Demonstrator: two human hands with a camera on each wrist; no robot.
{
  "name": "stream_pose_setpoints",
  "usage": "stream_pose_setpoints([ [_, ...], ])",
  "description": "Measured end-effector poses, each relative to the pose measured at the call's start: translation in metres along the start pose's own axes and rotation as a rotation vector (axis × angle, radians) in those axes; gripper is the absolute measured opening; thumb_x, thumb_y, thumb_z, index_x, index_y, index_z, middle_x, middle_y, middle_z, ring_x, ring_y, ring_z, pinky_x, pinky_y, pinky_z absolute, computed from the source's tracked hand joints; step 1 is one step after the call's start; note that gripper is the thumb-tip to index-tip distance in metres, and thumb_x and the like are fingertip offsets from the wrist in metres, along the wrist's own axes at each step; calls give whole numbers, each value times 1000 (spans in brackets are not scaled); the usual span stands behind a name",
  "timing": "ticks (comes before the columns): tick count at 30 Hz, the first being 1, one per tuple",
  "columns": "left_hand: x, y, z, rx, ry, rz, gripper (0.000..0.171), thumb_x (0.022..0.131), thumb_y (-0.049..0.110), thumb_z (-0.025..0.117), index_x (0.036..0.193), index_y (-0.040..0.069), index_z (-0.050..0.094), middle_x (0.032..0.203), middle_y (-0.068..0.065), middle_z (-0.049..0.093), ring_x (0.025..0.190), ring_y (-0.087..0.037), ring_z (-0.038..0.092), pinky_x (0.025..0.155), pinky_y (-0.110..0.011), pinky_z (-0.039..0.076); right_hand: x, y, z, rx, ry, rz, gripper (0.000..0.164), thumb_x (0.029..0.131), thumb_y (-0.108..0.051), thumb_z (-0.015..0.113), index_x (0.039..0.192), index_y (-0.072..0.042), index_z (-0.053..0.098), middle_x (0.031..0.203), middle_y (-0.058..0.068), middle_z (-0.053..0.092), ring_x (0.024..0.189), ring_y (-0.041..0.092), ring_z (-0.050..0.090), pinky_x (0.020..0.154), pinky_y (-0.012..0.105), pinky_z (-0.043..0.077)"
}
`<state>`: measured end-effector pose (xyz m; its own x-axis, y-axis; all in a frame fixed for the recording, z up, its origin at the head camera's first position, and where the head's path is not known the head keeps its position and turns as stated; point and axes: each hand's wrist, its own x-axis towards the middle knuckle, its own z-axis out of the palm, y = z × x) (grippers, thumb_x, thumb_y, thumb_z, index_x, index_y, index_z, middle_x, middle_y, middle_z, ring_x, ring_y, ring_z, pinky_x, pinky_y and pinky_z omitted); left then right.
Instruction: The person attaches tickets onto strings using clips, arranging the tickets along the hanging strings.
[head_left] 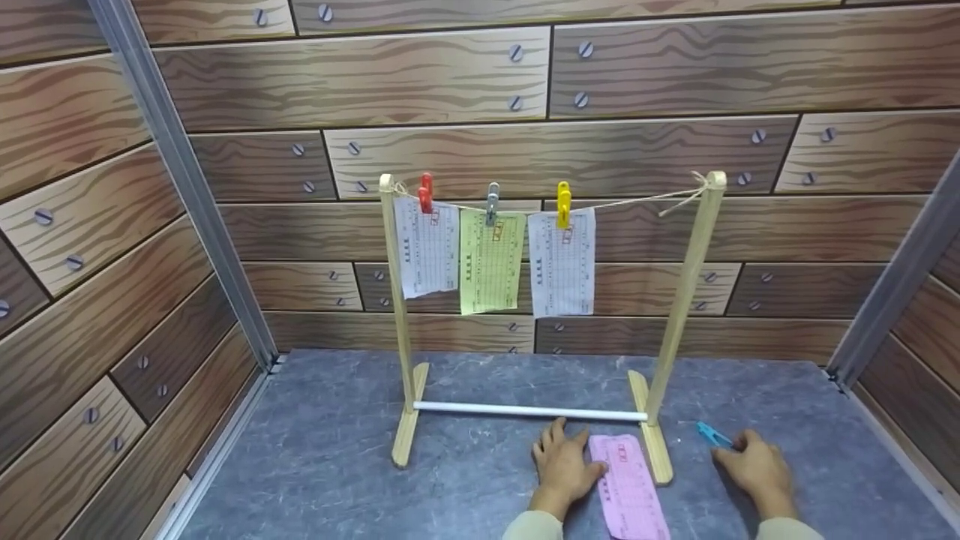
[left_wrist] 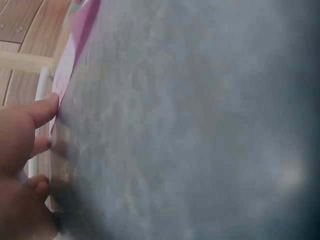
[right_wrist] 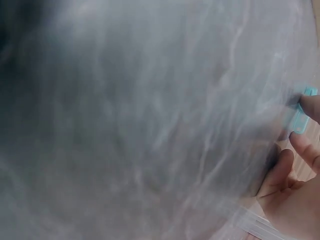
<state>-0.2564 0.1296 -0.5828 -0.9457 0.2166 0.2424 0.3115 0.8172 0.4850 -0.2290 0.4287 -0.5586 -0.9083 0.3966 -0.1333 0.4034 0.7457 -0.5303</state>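
Note:
A pink printed slip of paper lies on the table in front of the wooden rack. My left hand rests beside it with spread fingers, and the thumb touches the slip's left edge. In the left wrist view that thumb lies against the pink paper, whose far part lifts off the tabletop. On the right, my right hand pinches the end of a light blue clothespin between thumb and finger, low over the table. The right wrist view catches the blue clothespin at its right edge, partly covered by fingers.
A string runs between the rack's two wooden posts. From it hang a white slip under a red clothespin, a yellow-green slip under a grey one, and another white slip under a yellow one. A white bar joins the feet.

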Motion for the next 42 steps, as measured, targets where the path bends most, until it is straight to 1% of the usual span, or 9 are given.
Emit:
stream_pose_setpoints([
  [9,-7,-13,-4,-200,12,69,14,66,22,73,78,25,66,133,-9,47,122,-31,39,97,-51,26,-2,0,2,13,6,0,53,82,-38,67,105,7,52,99,26,57,93,42,54,78,55,41],
  [14,-9,-18,-3,-308,59,74,13,67,17,71,69,24,60,120,-1,56,115,-25,46,96,-47,27,-4,3,1,78,6,26,56,84,-40,65,109,8,48,106,29,54,97,42,52,81,55,40],
  [22,-12,-25,-1,-453,113,48,17,73,14,72,76,22,58,77,16,53,81,-7,50,94,-43,27,-9,11,-1,241,10,39,61,86,-42,60,113,10,43,108,32,51,90,36,54,72,46,45],
  [27,-11,-27,-4,-536,96,11,29,73,5,69,97,18,61,71,15,52,75,-6,49,97,-41,25,-12,16,-6,509,53,137,69,83,-39,66,118,13,38,100,29,54,68,21,62,59,35,51],
  [31,-11,-28,-7,-647,70,-34,50,71,-4,63,117,15,56,70,11,52,67,-6,46,81,-31,38,-15,21,-7,714,94,209,62,82,-27,69,117,13,37,93,23,57,64,16,65,60,32,55],
  [34,-10,-29,-10,-759,34,-55,60,70,-9,60,125,14,51,77,6,55,64,-7,46,62,-25,41,-21,24,-9,756,100,213,54,83,-24,70,111,10,39,91,18,57,65,16,65,63,32,55],
  [35,-10,-30,-11,-790,22,-54,65,70,-11,59,128,16,48,80,3,56,64,-8,47,61,-25,41,-24,24,-10,772,97,208,54,83,-25,70,109,10,39,91,18,57,66,16,65,64,32,55],
  [39,-10,-32,-15,-820,-18,-51,77,70,-10,56,136,26,39,102,-2,56,79,-13,52,71,-30,43,-35,23,-17,869,50,185,60,82,-36,72,107,7,39,93,13,56,70,18,67,70,34,55],
  [42,-13,-33,-16,-772,-24,-28,69,70,-8,55,131,24,48,111,-3,55,94,-17,54,82,-35,43,-44,20,-26,927,-7,197,59,84,-40,70,109,3,38,90,7,59,74,21,68,73,39,54],
])
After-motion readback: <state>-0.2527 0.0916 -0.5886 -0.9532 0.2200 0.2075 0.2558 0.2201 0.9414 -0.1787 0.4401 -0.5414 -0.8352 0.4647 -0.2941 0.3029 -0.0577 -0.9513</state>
